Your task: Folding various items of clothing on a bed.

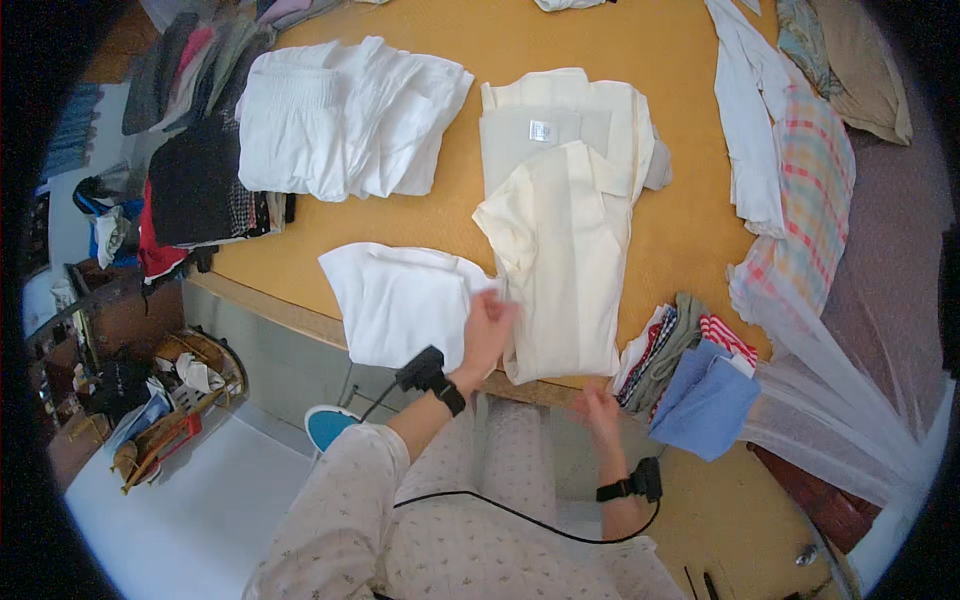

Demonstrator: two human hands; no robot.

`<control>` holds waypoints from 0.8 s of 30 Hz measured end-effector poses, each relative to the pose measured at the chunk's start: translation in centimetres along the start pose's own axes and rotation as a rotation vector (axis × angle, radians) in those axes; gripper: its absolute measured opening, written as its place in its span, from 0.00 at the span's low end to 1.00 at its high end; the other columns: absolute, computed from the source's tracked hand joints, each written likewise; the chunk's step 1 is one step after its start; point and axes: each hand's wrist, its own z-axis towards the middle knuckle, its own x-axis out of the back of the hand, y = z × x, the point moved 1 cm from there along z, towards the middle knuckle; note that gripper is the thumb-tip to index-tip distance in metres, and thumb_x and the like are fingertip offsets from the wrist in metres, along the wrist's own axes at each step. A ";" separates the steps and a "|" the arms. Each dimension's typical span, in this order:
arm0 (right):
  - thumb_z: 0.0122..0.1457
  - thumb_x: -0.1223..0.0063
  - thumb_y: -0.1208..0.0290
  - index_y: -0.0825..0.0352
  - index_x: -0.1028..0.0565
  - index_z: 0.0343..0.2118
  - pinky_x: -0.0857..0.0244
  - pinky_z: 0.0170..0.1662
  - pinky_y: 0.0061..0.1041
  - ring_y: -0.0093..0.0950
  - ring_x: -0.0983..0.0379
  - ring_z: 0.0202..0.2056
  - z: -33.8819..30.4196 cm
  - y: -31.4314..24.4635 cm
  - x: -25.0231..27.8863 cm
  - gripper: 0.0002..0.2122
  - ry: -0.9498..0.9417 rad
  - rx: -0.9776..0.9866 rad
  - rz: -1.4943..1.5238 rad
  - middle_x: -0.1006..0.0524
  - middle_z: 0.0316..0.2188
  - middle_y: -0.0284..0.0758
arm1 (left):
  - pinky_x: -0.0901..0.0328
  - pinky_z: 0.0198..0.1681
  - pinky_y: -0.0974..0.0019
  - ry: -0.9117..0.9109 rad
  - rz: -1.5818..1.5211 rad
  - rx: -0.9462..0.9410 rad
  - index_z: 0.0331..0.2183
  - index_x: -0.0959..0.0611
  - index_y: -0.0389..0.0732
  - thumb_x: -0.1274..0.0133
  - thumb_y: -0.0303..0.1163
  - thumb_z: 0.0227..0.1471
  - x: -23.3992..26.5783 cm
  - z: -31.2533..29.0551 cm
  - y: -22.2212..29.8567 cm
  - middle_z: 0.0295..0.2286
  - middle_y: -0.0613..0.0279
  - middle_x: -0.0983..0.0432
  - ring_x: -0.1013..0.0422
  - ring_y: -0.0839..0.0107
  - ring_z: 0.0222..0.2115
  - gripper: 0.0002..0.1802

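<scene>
A cream folded shirt lies lengthwise at the table's front edge, its short sleeve and collar showing. To its left is a folded white garment. My left hand is over the right edge of the white garment, beside the shirt; its fingers are smeared by motion. By the shirt's lower right corner, at the table edge, my right hand has its fingers loosely apart and seems to hold nothing. Under the shirt's far end lies another cream garment with a white label.
A stack of white clothes lies farther back, beside dark folded clothes. Small folded clothes with a blue cloth sit right of my right hand. A plaid cloth and sheer netting border the right side. A round blue-topped stool stands below.
</scene>
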 end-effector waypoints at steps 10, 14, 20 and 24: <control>0.50 0.45 0.55 0.69 0.36 0.43 0.32 0.35 0.31 0.30 0.31 0.34 1.6 -1.5 -2.7 0.24 0.032 -0.323 0.379 0.31 0.34 0.38 | 0.37 0.38 0.58 -0.064 0.473 -0.616 0.33 0.26 0.33 0.46 0.44 0.43 -3.2 18.3 10.7 0.35 0.46 0.30 0.33 0.54 0.36 0.23; 0.50 0.44 0.55 0.66 0.35 0.42 0.32 0.35 0.29 0.27 0.33 0.32 2.1 -1.2 -3.3 0.23 -0.027 -0.286 0.447 0.33 0.30 0.35 | 0.37 0.37 0.58 -0.051 0.706 -0.685 0.31 0.25 0.34 0.48 0.44 0.46 -4.4 20.0 10.3 0.28 0.50 0.29 0.32 0.54 0.32 0.20; 0.51 0.46 0.53 0.65 0.34 0.42 0.32 0.34 0.29 0.24 0.32 0.30 2.4 -0.1 -3.5 0.22 -0.028 -0.348 0.503 0.31 0.30 0.34 | 0.38 0.30 0.57 -0.297 0.630 -0.718 0.25 0.29 0.37 0.51 0.45 0.48 -5.4 19.3 13.1 0.23 0.50 0.32 0.32 0.54 0.27 0.19; 0.53 0.50 0.51 0.65 0.34 0.43 0.32 0.35 0.30 0.25 0.31 0.30 2.5 0.0 -4.9 0.23 -0.022 -0.304 0.499 0.30 0.30 0.33 | 0.37 0.28 0.58 -0.279 0.840 -0.846 0.26 0.30 0.37 0.50 0.45 0.48 -4.9 19.3 14.9 0.23 0.51 0.31 0.32 0.55 0.26 0.19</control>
